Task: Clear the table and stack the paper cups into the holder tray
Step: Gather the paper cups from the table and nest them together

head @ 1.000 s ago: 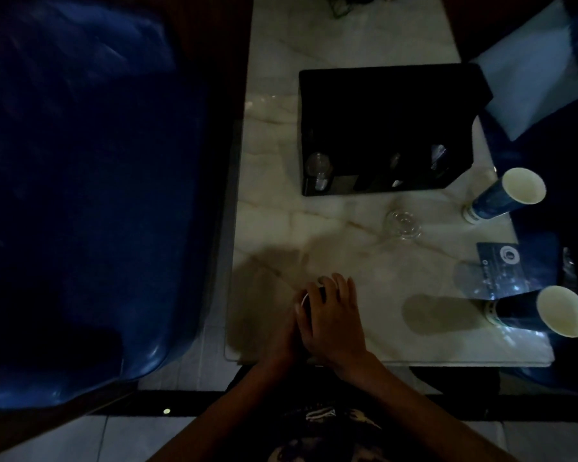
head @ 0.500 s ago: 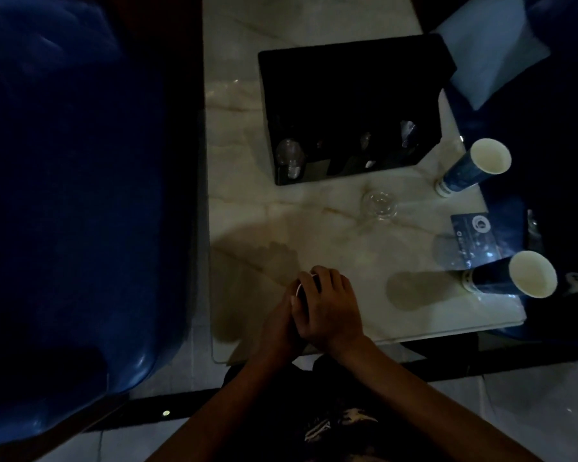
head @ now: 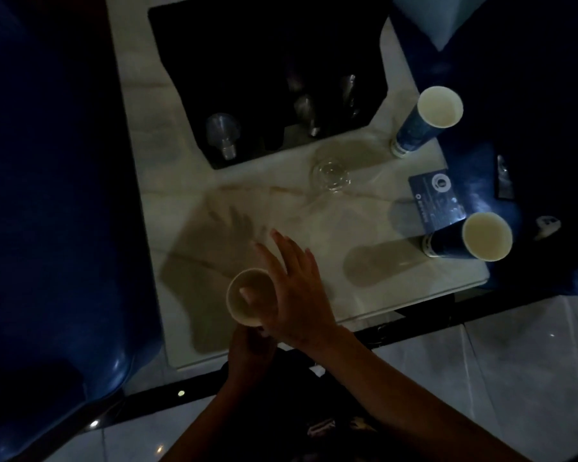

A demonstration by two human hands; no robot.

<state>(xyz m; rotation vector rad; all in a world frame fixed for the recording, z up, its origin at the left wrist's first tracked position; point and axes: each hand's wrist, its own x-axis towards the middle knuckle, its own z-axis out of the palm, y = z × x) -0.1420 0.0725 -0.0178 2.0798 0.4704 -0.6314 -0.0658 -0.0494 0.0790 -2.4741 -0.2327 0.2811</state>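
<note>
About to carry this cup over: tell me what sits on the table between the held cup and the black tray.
The clear glass stands on the marble table just before the black holder tray, right of a straight line from the held paper cup. Nothing else visible intervenes.

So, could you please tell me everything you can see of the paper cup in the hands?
The paper cup looks like thin paper, with a pale cream inside and a round open mouth that faces up toward the camera; its outer wall is mostly hidden. It sits near the table's near edge. The left hand grips it from below, though whether it is lifted off the table is unclear. The right hand lies against its right side with fingers spread, and a fingertip shows inside the rim. It looks empty.
</note>
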